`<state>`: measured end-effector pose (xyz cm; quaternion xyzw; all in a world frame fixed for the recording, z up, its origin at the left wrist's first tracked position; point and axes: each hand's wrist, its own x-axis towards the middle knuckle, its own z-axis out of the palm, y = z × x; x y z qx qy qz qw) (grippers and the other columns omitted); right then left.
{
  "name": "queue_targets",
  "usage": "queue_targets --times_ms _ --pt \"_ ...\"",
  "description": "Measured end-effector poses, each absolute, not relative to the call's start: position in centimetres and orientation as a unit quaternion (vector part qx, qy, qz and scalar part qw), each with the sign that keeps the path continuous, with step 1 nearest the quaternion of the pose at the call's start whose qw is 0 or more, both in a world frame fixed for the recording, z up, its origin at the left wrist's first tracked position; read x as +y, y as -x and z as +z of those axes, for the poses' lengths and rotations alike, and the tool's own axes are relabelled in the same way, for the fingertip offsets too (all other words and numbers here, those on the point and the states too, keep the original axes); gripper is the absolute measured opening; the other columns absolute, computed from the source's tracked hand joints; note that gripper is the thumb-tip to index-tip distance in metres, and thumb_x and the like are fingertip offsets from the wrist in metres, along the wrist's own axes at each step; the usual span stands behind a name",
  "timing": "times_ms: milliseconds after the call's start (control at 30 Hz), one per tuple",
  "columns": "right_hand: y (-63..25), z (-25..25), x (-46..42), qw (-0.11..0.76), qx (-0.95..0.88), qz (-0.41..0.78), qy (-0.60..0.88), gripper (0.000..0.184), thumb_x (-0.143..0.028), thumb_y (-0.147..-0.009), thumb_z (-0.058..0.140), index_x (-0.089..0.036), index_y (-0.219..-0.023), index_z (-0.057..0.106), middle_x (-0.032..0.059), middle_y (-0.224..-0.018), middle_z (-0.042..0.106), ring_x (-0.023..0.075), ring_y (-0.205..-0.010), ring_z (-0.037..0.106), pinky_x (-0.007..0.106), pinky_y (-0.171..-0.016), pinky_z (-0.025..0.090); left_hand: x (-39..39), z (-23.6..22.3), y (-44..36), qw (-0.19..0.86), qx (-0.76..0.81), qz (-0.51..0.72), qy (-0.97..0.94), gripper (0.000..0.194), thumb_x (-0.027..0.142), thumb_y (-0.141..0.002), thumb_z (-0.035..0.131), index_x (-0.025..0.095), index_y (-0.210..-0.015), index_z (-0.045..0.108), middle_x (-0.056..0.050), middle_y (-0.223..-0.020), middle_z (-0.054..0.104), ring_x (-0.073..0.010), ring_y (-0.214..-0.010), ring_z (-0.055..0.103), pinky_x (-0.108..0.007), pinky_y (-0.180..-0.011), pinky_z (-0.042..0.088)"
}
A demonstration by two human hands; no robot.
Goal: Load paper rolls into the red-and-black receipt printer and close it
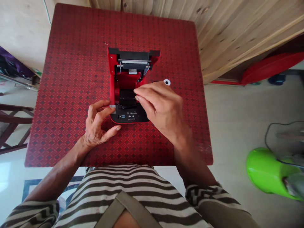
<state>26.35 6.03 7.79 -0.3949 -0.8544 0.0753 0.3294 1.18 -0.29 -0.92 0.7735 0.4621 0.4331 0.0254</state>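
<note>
A small red and black printer [128, 80] stands in the middle of the red patterned table [71, 79], its lid swung open toward the far side. My left hand [98, 125] rests at the printer's near left corner, fingers curled against its side and thumb lying on the table. My right hand [160, 106] hovers over the open paper bay from the right, fingers pressed together, with their tips at the black cavity. Whether they pinch anything is hidden. A small white ring [167, 82] lies on the table just beyond my right hand.
A wooden wall [237, 28] rises behind the table. A green fan base [268, 171] stands on the floor at the right. A dark wooden chair [11, 126] is at the left, with a red object [270, 66] by the wall at the far right.
</note>
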Motion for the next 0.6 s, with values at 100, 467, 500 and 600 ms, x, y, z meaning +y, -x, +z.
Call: queue_targets --times_ms 100,467,500,600 --pt "-25.0 7.2 7.5 0.222 -0.893 0.081 0.384 0.018 -0.012 -0.106 0.064 -0.021 -0.112 0.078 0.0085 -0.110 0.081 0.0271 -0.107 0.074 0.046 -0.097 0.061 -0.4 -1.1 -1.2 0.026 0.457 0.433 -0.776 0.058 0.060 -0.097 0.073 0.027 -0.144 0.061 -0.012 -0.136 0.068 -0.0286 -0.125 0.070 -0.050 -0.105 0.064" --pt "-22.7 3.9 12.6 0.129 -0.918 0.056 0.370 0.012 -0.008 -0.096 0.073 -0.020 -0.096 0.075 0.0076 -0.096 0.077 0.0249 -0.090 0.074 0.041 -0.086 0.060 -0.6 -0.5 -1.5 0.039 0.442 0.434 -0.784 0.057 0.055 -0.104 0.067 0.025 -0.150 0.055 -0.014 -0.139 0.064 -0.0273 -0.127 0.069 -0.045 -0.105 0.064" --pt "-22.7 3.7 13.0 0.125 -0.919 0.063 0.368 0.012 -0.009 -0.097 0.072 -0.020 -0.094 0.075 0.0076 -0.093 0.076 0.0246 -0.088 0.073 0.041 -0.085 0.059 -0.5 -0.6 -1.5 0.040 0.441 0.435 -0.784 0.057 0.055 -0.104 0.067 0.025 -0.151 0.055 -0.014 -0.139 0.064 -0.0275 -0.127 0.069 -0.045 -0.105 0.064" --pt "-22.9 3.9 13.3 0.122 -0.921 0.088 0.360 0.006 -0.016 -0.095 0.079 -0.021 -0.092 0.075 0.0070 -0.092 0.073 0.0251 -0.088 0.072 0.042 -0.088 0.057 -0.5 -0.6 -1.4 0.043 0.436 0.443 -0.782 0.056 0.052 -0.104 0.068 0.024 -0.150 0.056 -0.014 -0.139 0.064 -0.0269 -0.126 0.070 -0.043 -0.105 0.063"
